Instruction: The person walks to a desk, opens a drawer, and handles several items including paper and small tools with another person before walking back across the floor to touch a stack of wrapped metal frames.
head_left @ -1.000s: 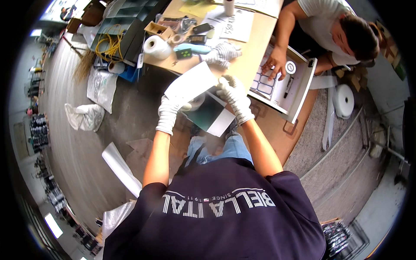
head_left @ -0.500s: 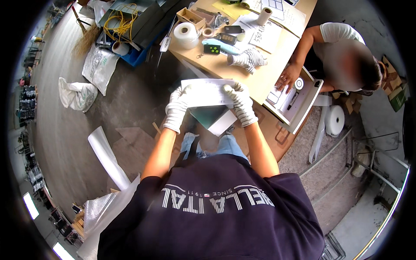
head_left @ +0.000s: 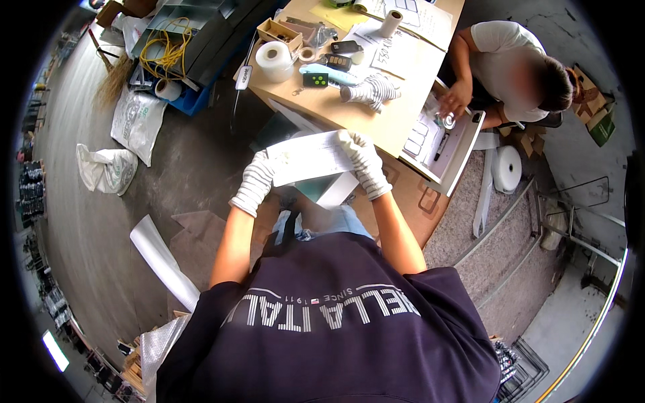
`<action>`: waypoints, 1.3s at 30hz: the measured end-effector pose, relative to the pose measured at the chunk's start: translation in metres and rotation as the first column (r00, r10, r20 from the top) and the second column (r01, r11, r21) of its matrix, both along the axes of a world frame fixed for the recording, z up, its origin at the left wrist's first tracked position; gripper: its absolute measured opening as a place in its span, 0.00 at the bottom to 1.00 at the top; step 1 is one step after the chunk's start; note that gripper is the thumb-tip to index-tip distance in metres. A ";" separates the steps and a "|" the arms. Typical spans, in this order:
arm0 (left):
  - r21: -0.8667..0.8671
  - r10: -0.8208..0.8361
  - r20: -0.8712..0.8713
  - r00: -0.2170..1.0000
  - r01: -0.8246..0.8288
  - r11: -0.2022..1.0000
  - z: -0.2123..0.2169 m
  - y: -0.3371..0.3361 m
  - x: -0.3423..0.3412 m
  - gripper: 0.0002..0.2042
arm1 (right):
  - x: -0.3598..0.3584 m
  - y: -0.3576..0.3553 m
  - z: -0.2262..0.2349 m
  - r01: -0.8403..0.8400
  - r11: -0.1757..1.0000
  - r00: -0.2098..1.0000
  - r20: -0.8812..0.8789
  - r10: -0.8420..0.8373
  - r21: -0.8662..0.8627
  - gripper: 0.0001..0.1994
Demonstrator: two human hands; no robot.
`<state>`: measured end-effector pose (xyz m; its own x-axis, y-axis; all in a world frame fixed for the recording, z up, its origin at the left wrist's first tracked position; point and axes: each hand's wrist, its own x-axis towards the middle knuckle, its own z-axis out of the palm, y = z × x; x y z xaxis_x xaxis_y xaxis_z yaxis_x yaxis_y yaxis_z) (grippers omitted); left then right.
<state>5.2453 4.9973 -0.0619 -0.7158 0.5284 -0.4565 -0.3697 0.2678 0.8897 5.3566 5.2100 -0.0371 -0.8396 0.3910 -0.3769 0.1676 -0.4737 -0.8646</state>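
A white sheet of paper (head_left: 312, 160) with faint printing is stretched between my two hands, its left side lower than its right. My left hand (head_left: 256, 181), in a grey-white striped knit glove, is closed on the left edge. At the upper right corner my right hand (head_left: 363, 166), gloved alike, pinches the sheet between thumb and fingers. Below the paper, in front of my legs, a white box-like piece with a greenish face (head_left: 338, 190) shows in part; the sheet hides the rest.
Ahead stands a wooden desk (head_left: 322, 111) with a plastic film roll (head_left: 275, 62), a striped glove (head_left: 371, 93) and papers. A person's hand (head_left: 457, 99) is over the open drawer (head_left: 449, 176) at the right. White sacks (head_left: 107, 168) and a rolled sheet (head_left: 163, 262) lie left.
The paper has tilted, its left side dropping with my left hand. The other person's hand has lifted a little inside the drawer area. The whole view has shifted slightly.
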 end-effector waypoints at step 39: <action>0.325 -0.080 0.797 0.598 -0.313 0.893 0.019 0.173 0.064 0.24 | 0.037 0.052 -0.012 0.264 0.498 0.960 -0.178 -0.214 0.826 0.17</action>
<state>5.3091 5.1704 -0.0430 -0.2568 0.7315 -0.6316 -0.9613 -0.1260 0.2450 5.3932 5.2624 -0.0489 -0.6698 0.6915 0.2705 0.1123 0.4545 -0.8836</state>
